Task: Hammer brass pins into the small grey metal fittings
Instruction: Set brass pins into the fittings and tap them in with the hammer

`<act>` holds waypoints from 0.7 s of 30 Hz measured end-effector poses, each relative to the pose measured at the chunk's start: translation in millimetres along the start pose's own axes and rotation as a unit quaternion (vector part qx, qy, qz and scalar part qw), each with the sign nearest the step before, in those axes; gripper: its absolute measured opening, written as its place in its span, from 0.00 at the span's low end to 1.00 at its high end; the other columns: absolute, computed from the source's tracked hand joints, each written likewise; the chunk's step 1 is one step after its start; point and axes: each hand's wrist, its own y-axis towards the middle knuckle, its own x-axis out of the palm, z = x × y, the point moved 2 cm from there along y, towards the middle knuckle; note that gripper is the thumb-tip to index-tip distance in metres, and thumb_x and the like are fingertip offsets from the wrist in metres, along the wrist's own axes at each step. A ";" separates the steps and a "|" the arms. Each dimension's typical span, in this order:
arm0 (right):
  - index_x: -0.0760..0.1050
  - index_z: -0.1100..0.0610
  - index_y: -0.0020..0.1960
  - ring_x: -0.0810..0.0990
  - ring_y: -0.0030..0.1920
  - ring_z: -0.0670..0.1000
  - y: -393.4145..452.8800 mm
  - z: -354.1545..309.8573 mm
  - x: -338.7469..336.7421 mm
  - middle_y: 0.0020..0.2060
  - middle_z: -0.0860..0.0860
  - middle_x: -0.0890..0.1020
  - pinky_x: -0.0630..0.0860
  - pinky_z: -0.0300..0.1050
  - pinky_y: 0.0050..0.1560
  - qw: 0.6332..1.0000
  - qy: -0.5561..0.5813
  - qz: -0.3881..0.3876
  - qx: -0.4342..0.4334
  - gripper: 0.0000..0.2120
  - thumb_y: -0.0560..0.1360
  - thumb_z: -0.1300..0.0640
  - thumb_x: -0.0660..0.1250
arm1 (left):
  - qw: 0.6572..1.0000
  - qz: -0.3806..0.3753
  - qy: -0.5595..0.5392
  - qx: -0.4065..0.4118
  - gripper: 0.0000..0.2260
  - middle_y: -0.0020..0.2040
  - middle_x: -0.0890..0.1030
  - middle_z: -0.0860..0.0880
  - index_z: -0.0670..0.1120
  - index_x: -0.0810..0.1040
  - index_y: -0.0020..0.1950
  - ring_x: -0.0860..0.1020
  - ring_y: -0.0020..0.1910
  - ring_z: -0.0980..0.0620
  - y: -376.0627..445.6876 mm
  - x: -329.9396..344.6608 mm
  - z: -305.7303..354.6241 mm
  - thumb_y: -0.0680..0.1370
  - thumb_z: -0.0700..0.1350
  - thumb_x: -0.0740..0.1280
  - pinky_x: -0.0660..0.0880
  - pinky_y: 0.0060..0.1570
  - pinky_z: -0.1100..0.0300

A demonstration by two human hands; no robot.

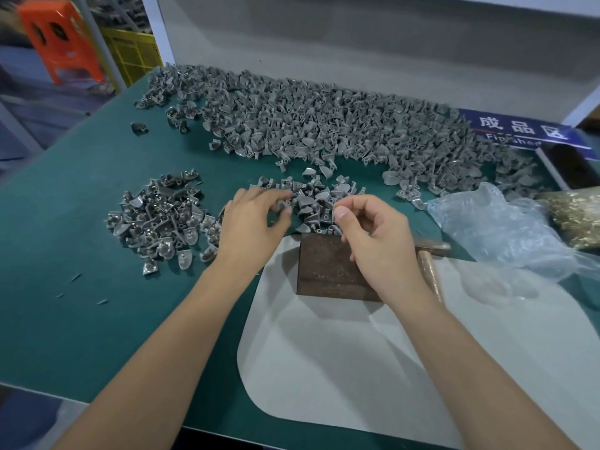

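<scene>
A big heap of small grey metal fittings [324, 125] covers the back of the green table. A smaller cluster [311, 199] lies right in front of my hands. My left hand [253, 222] reaches into that cluster, fingertips curled on a fitting. My right hand [373, 235] hovers over the rusty brown steel block [324, 271], thumb and forefinger pinched together; whatever they pinch is too small to tell. The hammer [428, 254] lies behind my right wrist, its wooden handle pointing toward me. Brass pins [574, 216] sit piled at the far right.
A separate pile of fittings with pins [162, 222] lies at the left. A crumpled clear plastic bag [500, 228] lies right of the block. A grey mat [357, 368] sits under the block. A blue sign [519, 131] stands at the back right. Loose pins [74, 277] lie at the left.
</scene>
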 end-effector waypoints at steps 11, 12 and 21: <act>0.82 0.50 0.48 0.78 0.33 0.40 -2.2 -4.3 -0.9 0.33 0.37 0.81 0.73 0.35 0.38 1.000 -0.012 -0.016 -0.021 0.04 0.82 0.55 0.70 | 0.969 0.013 -0.237 0.065 0.13 0.52 0.82 0.59 0.56 0.81 0.64 0.81 0.51 0.59 -25.6 -6.7 35.5 0.81 0.46 0.71 0.76 0.53 0.67; 0.82 0.50 0.48 0.78 0.32 0.39 -1.7 -5.2 -2.3 0.33 0.37 0.81 0.72 0.33 0.38 1.000 -0.007 -0.013 -0.025 0.04 0.82 0.56 0.70 | 0.970 0.013 -0.233 0.070 0.13 0.53 0.82 0.59 0.55 0.80 0.65 0.81 0.52 0.60 -27.3 -5.0 37.5 0.81 0.44 0.71 0.76 0.54 0.68; 0.84 0.59 0.49 0.78 0.46 0.41 0.1 -10.3 -9.7 0.43 0.48 0.83 0.72 0.33 0.51 0.975 -0.137 -0.004 -0.177 0.01 0.78 0.63 0.73 | 0.967 0.021 -0.245 0.067 0.10 0.52 0.84 0.57 0.55 0.81 0.59 0.83 0.52 0.57 -31.5 -1.3 39.6 0.80 0.43 0.72 0.75 0.51 0.68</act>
